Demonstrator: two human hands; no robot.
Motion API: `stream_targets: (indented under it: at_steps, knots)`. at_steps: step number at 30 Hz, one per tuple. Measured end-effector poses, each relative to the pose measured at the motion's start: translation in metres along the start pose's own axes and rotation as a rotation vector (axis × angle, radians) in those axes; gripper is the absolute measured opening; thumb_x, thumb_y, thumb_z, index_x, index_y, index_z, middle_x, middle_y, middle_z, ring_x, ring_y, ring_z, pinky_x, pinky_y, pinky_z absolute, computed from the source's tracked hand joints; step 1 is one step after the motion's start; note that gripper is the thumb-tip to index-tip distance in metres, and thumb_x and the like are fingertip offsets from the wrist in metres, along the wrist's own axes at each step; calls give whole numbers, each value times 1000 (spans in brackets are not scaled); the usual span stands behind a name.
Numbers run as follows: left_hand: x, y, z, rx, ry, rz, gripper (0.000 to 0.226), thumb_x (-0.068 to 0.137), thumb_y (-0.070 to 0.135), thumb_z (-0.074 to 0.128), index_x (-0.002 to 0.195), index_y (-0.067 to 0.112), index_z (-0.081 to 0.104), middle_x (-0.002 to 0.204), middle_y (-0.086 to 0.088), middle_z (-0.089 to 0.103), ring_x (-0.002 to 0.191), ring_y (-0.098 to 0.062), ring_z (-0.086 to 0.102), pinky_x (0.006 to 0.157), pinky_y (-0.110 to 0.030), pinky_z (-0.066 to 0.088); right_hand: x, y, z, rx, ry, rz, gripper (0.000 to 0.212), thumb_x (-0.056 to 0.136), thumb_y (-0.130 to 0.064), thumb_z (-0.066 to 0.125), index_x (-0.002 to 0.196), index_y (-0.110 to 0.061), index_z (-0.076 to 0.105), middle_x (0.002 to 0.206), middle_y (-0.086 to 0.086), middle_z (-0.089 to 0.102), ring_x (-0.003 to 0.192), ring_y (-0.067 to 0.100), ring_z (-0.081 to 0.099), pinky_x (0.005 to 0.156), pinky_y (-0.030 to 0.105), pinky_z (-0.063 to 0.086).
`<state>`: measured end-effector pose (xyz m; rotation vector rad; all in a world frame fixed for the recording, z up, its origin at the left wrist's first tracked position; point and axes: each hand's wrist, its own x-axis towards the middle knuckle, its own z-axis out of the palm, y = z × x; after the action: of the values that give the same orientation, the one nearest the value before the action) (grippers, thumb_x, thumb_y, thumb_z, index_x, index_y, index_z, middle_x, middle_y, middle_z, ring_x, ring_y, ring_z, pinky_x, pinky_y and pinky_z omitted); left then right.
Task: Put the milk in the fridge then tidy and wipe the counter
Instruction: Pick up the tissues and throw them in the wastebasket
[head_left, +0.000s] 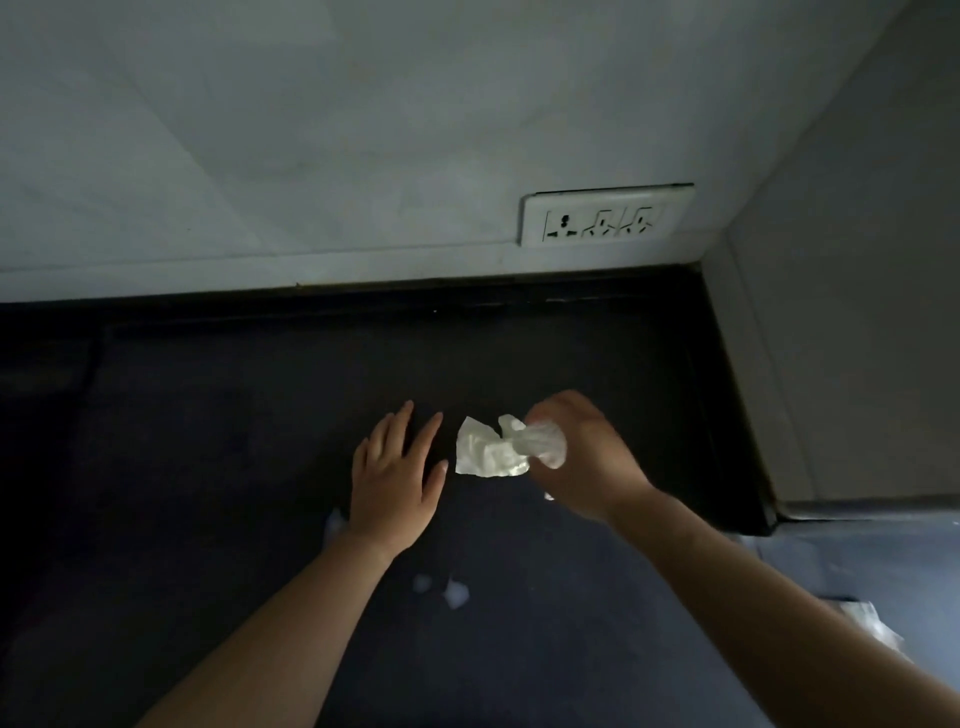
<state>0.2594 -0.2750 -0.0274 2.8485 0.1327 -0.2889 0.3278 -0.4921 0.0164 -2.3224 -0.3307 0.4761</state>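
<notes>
A crumpled white tissue (493, 447) hangs from my right hand (582, 457), which is closed around one end of it just above the dark counter (208, 441). My left hand (397, 478) lies flat and open on the counter, fingers spread, a short way left of the tissue. Small white scraps (456, 592) lie on the counter between my forearms. No milk or fridge is in view.
A pale wall rises behind the counter, with a white socket panel (608, 214) low on it. A side wall (857, 312) closes the counter's right end. Something pale and crinkled (878, 623) shows at the lower right edge.
</notes>
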Motion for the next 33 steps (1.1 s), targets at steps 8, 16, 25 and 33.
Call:
stream_targets:
  at_steps: [8,16,25,33]
  knots:
    - [-1,-2,2,16,-42,-3,58,94,43,39,146,32,17,159,-4,6,145,-24,6,113,-46,16,20,-24,39,-330,-222,-80,60,76,-31,61,132,-26,40,148,-4,25,134,21,21,104,43,25]
    - [-2,-1,-2,3,-55,-1,59,93,43,40,146,33,16,159,-3,5,145,-24,6,113,-46,17,2,-2,47,-315,-152,-121,55,82,-41,58,132,-28,41,144,-4,29,133,19,22,104,37,27]
    - [0,2,-4,23,-77,-7,59,93,43,39,146,33,14,159,-3,5,145,-25,5,114,-46,17,-11,8,24,-258,38,-114,60,75,-49,55,129,-26,43,139,-1,36,128,21,31,96,40,33]
    - [-1,2,-8,-5,-94,-4,59,94,41,42,146,33,16,159,-2,5,145,-23,5,115,-45,17,1,7,47,-433,-87,-139,51,86,-43,51,134,-29,41,130,1,42,119,25,37,94,41,34]
